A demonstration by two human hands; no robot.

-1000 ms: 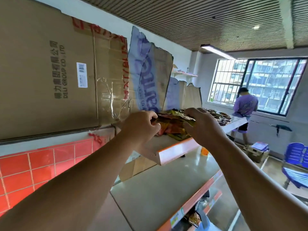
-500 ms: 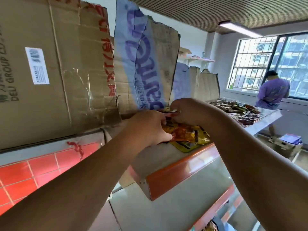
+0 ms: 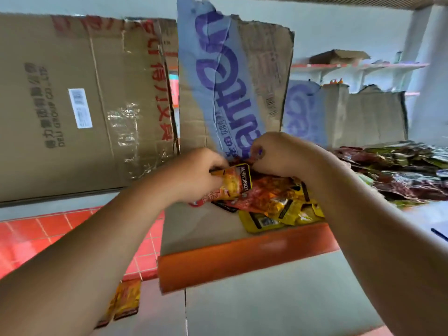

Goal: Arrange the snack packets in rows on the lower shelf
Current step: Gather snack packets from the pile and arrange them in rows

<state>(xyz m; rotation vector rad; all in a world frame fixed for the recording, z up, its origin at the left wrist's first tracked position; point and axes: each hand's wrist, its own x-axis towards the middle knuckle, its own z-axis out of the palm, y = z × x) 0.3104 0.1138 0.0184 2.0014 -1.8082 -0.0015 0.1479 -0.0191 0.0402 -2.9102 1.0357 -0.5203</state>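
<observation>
Left hand [image 3: 201,177] clamps an orange-yellow foil snack packet [image 3: 234,183] to draw it off the foil packet heap [image 3: 274,202] at four o'clock, on the orange-edged grey upper shelf [image 3: 242,258]. Right hand [image 3: 286,158] curls behind the heap; whether it pinches anything is too blurred to tell.

A pile of snack packets [image 3: 271,202] lies on the upper shelf [image 3: 194,229] near its front edge, with cardboard sheets [image 3: 84,105] standing behind it. A second heap [image 3: 400,170] lies further right. Two packets [image 3: 126,299] lie at the left of the lower shelf [image 3: 266,299].
</observation>
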